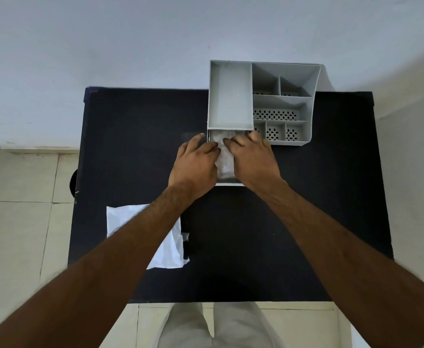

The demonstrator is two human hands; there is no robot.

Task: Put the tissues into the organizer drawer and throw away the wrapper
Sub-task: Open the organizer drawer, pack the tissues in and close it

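Note:
A grey organizer (231,96) with several compartments stands at the back of the black table. Its drawer (228,183) is pulled out toward me. White tissues (224,156) lie inside the drawer. My left hand (196,164) and my right hand (253,159) both rest on the tissues, fingers spread and pressing down, one on each side. Most of the drawer is hidden under my hands. The white plastic wrapper (170,244) lies flat on the table's left side, partly hidden by my left forearm.
The black table (268,234) fills the middle of the view, set against a white wall. A dark round object (73,183) shows at the table's left edge. Tiled floor surrounds the table, and my legs are at the front edge.

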